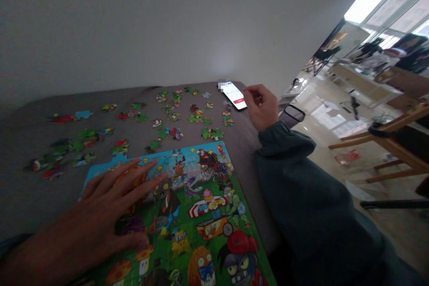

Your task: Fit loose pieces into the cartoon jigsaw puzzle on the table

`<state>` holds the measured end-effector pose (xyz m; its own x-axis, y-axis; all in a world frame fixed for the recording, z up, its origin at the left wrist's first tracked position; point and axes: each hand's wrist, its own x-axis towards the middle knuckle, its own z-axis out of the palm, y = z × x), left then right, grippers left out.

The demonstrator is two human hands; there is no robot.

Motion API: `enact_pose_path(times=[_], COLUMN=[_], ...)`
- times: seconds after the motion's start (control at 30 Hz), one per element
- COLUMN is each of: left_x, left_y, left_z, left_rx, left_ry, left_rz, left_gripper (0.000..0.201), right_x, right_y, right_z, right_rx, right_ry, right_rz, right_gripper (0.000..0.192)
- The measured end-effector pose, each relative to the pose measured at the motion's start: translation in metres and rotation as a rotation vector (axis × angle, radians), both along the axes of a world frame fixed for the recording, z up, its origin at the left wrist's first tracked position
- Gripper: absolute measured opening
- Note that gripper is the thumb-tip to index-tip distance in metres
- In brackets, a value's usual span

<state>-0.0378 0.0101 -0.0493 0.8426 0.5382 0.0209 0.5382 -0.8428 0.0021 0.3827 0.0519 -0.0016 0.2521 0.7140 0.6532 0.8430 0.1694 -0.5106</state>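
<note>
My left hand [110,205] lies flat with its fingers spread on a bright cartoon jigsaw puzzle [214,205]. The hand covers part of the puzzle's left side, and the picture's bottom runs out of view. At the far right of the table, my right hand [263,105] is beside a phone [233,95] with a lit screen and a red button. Its fingers are curled in, and nothing shows in them. Whether a fingertip touches the phone, I cannot tell. A blue-edged loose piece [119,159] sits at the puzzle's top edge, near my left fingers.
Several loose jigsaw pieces [174,106] are scattered behind the puzzle, with more [83,138] to the left on the grey cloth [137,132]. A pale wall [150,27] rises behind the table. Past the right edge are a wooden chair [385,136] and a shiny floor.
</note>
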Motion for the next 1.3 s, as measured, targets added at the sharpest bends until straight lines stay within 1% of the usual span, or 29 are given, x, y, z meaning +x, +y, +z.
enact_pose_path(times=[0.13,0.23,0.33,0.5,0.63,0.7,0.77,0.93,1.07,1.13,1.2,1.23,1.3], left_x=[0.001,0.001,0.002,0.002,0.002,0.003,0.005,0.007,0.006,0.005,0.005,0.005,0.005], left_y=[0.0,0.0,0.0,-0.001,0.0,0.001,0.001,-0.001,-0.001,0.0,0.001,0.001,0.001], left_z=[0.001,0.002,0.003,0.003,0.004,0.006,0.008,0.009,0.006,0.005,0.003,0.003,0.003], left_rx=[-0.047,-0.071,-0.078,-0.092,-0.105,-0.109,-0.113,-0.099,-0.05,-0.028,-0.009,0.0,0.018], left_ry=[0.009,-0.006,-0.019,-0.021,0.002,0.02,0.034,0.042,0.02,0.012,0.003,0.0,-0.004], left_rz=[0.031,0.027,0.012,0.024,-0.001,-0.004,0.004,0.003,-0.018,-0.023,-0.034,-0.042,-0.058], left_gripper=[0.093,0.094,0.094,0.096,0.096,0.095,0.093,0.094,0.092,0.092,0.094,0.095,0.096], right_x=[0.001,-0.002,-0.004,-0.014,-0.028,-0.032,-0.034,-0.029,-0.027,-0.029,-0.031,-0.032,-0.034], right_y=[0.008,0.012,0.012,0.013,0.029,0.039,0.045,0.04,0.035,0.035,0.035,0.035,0.036], right_z=[-0.018,-0.027,-0.034,-0.042,-0.044,-0.044,-0.044,-0.037,-0.031,-0.032,-0.036,-0.039,-0.043], right_rx=[-0.211,-0.318,-0.372,-0.435,-0.504,-0.54,-0.572,-0.553,-0.569,-0.578,-0.564,-0.553,-0.537], right_ry=[-0.177,-0.25,-0.286,-0.337,-0.418,-0.456,-0.483,-0.492,-0.483,-0.476,-0.489,-0.502,-0.517], right_rz=[0.09,0.132,0.148,0.171,0.149,0.137,0.153,0.235,0.222,0.224,0.228,0.235,0.267], right_gripper=[0.019,0.025,0.03,0.04,0.055,0.056,0.052,0.032,0.023,0.027,0.04,0.044,0.042])
